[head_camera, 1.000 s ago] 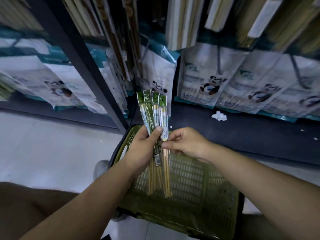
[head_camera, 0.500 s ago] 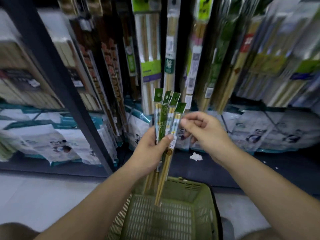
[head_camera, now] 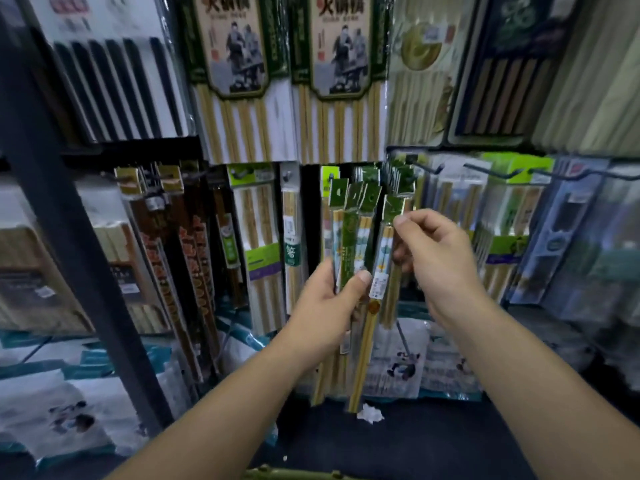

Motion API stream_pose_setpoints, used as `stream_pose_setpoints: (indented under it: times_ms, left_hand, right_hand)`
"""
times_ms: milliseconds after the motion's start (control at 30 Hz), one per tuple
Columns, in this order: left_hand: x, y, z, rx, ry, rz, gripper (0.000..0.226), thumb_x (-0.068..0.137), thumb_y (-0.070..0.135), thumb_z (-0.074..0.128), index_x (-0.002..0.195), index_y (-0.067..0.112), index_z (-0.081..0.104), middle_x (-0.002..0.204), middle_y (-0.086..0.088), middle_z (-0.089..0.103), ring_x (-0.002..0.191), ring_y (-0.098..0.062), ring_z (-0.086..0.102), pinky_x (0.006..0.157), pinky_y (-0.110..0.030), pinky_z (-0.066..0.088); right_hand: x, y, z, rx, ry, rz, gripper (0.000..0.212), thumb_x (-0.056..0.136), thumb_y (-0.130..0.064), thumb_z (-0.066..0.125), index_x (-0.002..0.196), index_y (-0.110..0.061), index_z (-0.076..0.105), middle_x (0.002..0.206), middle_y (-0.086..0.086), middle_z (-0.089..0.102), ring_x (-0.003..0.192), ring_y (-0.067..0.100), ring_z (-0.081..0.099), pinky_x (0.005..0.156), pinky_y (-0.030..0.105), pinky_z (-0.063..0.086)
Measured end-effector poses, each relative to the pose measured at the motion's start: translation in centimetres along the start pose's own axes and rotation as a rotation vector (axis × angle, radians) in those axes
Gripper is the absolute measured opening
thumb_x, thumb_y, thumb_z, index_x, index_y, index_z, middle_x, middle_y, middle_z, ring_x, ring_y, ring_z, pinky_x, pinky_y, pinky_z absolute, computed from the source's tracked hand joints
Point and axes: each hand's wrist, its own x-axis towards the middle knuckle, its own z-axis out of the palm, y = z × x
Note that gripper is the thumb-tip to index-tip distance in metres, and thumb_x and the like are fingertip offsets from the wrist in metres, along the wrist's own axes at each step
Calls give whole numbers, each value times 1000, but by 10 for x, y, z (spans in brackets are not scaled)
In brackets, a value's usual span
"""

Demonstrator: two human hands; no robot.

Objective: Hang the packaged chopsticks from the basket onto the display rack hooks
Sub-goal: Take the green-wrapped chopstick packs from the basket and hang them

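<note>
1. Since the earlier frames both hands have risen from over the basket (head_camera: 294, 474) to rack height; the basket now shows only as a green rim at the bottom edge of the view.
2. Left hand (head_camera: 325, 306): fingers and thumb are curled round a fanned bundle of packaged chopsticks (head_camera: 349, 230); three green header cards stand above the thumb; the bamboo ends hang below the palm.
3. Right hand (head_camera: 436, 261): thumb and forefinger pinch the single pack (head_camera: 382, 258) just under its green header; the other fingers are curled behind it; this pack stands just right of the bundle, apart at the top and tilted slightly.
4. The single pack's header lies just below the hung green packs (head_camera: 398, 174) on a hook (head_camera: 424, 166); blur prevents telling whether they touch.
5. Further hooks (head_camera: 491, 171) project to the right; other packs hang on them.
6. Crumpled white paper (head_camera: 370, 414) lies on the dark bottom shelf (head_camera: 433, 441), below the bundle.
</note>
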Motion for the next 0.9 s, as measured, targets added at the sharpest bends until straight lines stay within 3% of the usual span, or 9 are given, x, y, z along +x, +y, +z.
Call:
stream_pose_setpoints:
  times_ms: [67,267,433,700,900]
  left_hand:
    - [11,4,4,-28,22,-25,13,105,31,58,114,23,61,87,6,65,80,-14,62,70,-35,54]
    - [27,11,10,-89,25,-60,11,106,27,56,100,18,57,76,11,66,72,-9,62,62,-27,54]
    - [29,13,14,-114,11,-58,9,106,24,55,100,17,57,74,12,65,70,-7,61,62,-26,54]
    - [32,14,16,-116,-8,-57,5,106,23,55,105,20,59,75,11,66,70,-6,62,61,-25,55]
    - [33,13,15,-124,-19,-67,5,105,22,57,105,19,60,81,4,66,71,-9,62,61,-27,55]
  right_hand:
    - [13,-7,-5,-13,62,-34,31,100,-27,63,71,-35,70,58,-9,57,56,5,54,50,18,44]
    - [39,-17,-12,-56,132,-72,31,100,-31,63,69,-33,69,54,-9,54,52,9,49,45,19,39]
    - [46,-12,-15,-101,153,-62,27,99,-29,62,77,-14,65,55,-1,52,45,7,44,41,17,36]
    - [51,-11,-14,-161,176,-101,24,96,-29,63,76,-17,67,58,-6,54,52,5,46,46,13,39]
    - [57,-4,-13,-209,196,-94,23,94,-26,63,76,-12,66,58,-6,52,53,7,45,50,18,41]
